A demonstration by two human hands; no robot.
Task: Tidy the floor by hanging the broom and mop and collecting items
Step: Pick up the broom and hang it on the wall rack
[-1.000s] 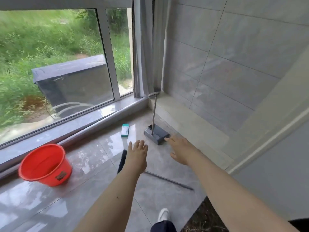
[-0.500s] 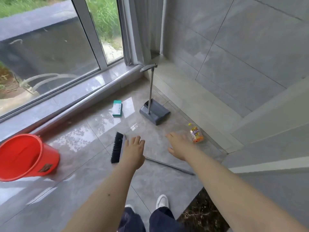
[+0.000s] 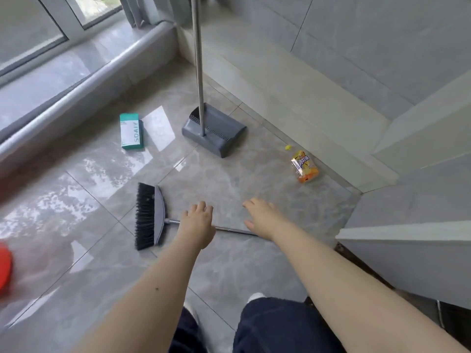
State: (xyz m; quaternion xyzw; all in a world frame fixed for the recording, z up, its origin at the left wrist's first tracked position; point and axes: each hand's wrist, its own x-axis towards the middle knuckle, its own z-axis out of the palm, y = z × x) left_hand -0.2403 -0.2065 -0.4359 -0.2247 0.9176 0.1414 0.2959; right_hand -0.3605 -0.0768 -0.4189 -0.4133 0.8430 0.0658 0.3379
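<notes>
The broom (image 3: 153,217) lies flat on the floor (image 3: 229,263), its head just left of the left hand (image 3: 197,226) and its handle running right, under that hand and on to the right hand (image 3: 262,217). Beyond the left hand the dustpan (image 3: 216,133) stands on the floor with its pole upright. The box (image 3: 131,131) lies left of the dustpan. The snack packet (image 3: 304,165) lies beyond the right hand, near the wall base. The bucket (image 3: 5,266) sits far left of both hands.

Glossy grey floor tiles (image 3: 229,263) mirror daylight from the window (image 3: 51,19); grey tiled wall (image 3: 369,42) opposite.
</notes>
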